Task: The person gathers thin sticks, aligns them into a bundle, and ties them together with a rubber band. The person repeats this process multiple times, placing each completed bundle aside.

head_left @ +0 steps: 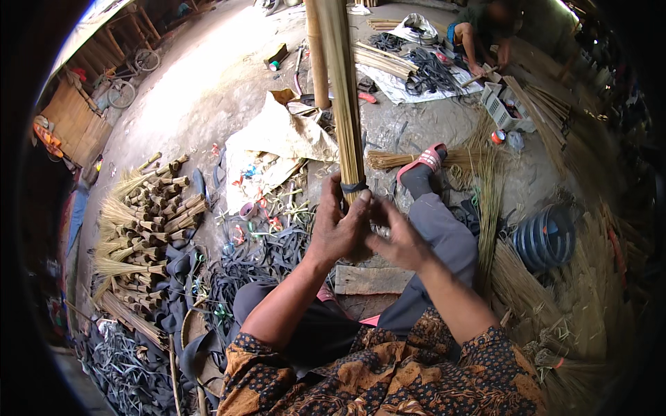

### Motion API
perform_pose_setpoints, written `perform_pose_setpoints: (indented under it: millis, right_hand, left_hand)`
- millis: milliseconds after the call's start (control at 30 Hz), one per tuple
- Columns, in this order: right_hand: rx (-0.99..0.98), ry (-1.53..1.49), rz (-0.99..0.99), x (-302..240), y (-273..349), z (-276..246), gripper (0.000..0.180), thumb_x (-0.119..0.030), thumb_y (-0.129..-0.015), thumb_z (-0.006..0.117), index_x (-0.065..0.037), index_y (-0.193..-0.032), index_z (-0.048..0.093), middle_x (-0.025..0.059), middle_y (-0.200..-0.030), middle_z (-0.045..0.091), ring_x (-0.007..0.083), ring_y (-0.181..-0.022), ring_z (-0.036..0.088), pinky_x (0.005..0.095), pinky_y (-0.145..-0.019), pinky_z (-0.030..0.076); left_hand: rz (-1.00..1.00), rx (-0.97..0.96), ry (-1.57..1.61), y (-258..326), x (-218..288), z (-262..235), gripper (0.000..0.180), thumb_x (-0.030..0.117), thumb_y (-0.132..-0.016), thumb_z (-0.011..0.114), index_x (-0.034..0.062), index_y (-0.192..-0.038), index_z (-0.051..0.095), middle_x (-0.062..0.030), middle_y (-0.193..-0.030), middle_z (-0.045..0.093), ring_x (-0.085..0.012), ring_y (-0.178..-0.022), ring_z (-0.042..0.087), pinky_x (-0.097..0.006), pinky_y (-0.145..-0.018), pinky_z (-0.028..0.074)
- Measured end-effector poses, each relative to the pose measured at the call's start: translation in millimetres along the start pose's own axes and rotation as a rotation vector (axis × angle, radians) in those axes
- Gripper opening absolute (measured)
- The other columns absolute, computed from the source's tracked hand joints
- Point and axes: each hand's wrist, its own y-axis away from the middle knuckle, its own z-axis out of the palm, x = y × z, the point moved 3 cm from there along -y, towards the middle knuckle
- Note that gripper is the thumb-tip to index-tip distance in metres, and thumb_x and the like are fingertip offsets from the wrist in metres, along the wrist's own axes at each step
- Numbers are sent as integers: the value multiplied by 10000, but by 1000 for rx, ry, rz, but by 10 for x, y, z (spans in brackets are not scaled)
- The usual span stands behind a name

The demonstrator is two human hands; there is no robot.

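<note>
A long bundle of thin palm-rib sticks [347, 118] stands upright in front of me, its upper part running out of the top of the view. My left hand [335, 225] is wrapped round its lower end, thumb up along the front. A black rubber band [354, 188] circles the bundle just above that thumb. Close against the right side of the lower end is my right hand [402, 239], fingers bent and smeared by motion. Whether it holds anything there is hidden. Below both hands a wooden board [374, 280] lies between my legs.
Tied short bundles [156, 222] are stacked at left, beside heaps of black rubber strips [267, 253]. A bamboo post [318, 62] rises behind my bundle. Loose sticks [490, 222] and a blue plastic container [544, 238] lie right. Another person [479, 35] works beyond a white crate [505, 111].
</note>
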Motion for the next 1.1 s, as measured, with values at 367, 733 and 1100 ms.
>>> perform_pose_setpoints:
  millis: [367, 733, 1100]
  right_hand:
    - [-242, -406, 397, 269, 623, 242, 188, -137, -895, 773, -59, -843, 609, 37, -711, 636, 156, -658, 645, 321, -605, 500]
    - [-244, 98, 95, 621, 823, -342, 675, -419, -886, 830, -7, -1357, 575, 182, -1249, 660, 265, -1131, 679, 425, -946, 587]
    - [636, 123, 268, 1194, 1783, -1680, 333, -249, -1020, 654, -6, -1246, 630, 90, -1130, 683, 157, -1005, 673, 308, -857, 559]
  left_hand:
    - [-314, -198, 632, 23, 41, 212, 236, 285, -995, 728, 126, -1033, 558, 38, -651, 413, -92, -513, 423, -269, -520, 413]
    - [-221, 50, 243, -66, 338, 427, 300, 405, -1015, 674, 130, -946, 576, 24, -722, 457, -128, -630, 486, -321, -630, 447]
    - [-100, 20, -60, 536, -1116, 506, 241, 268, -1023, 702, 113, -871, 599, 28, -677, 567, -88, -557, 517, -264, -512, 415]
